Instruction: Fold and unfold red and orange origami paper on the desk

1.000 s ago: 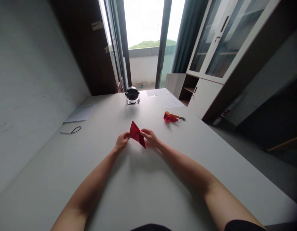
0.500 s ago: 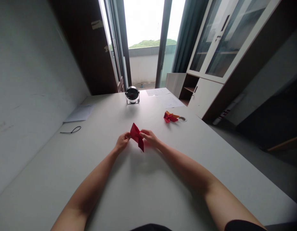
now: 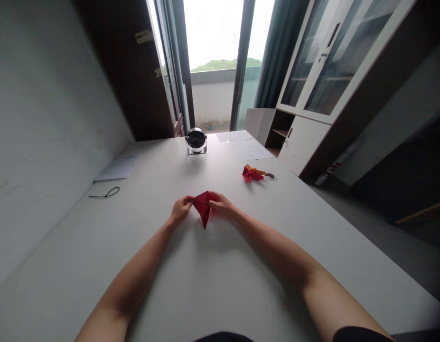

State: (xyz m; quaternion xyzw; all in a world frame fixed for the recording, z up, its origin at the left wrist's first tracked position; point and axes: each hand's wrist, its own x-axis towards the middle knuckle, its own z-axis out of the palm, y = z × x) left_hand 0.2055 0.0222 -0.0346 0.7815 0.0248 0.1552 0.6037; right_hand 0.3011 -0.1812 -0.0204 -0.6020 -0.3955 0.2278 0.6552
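Observation:
Between my two hands is a folded piece of red paper (image 3: 202, 205), with a point hanging down toward me. My left hand (image 3: 182, 208) pinches its left corner between thumb and fingers. On the other side, my right hand (image 3: 220, 204) grips the right edge, with the thumb on the near face and the other fingers partly hidden behind the paper. Both hands are just above the white table (image 3: 212, 275).
To the right lie folded red and orange papers (image 3: 253, 174) beside a white tape roll (image 3: 271, 176). A round black device on a metal stand (image 3: 196, 141) is at the back. Paper sheets (image 3: 117, 167) and a black cable tie (image 3: 105, 193) lie at left.
The red paper has changed shape: its upward point has folded down, and it now forms a narrower triangle pointing toward me. Both hands stay nearly in place.

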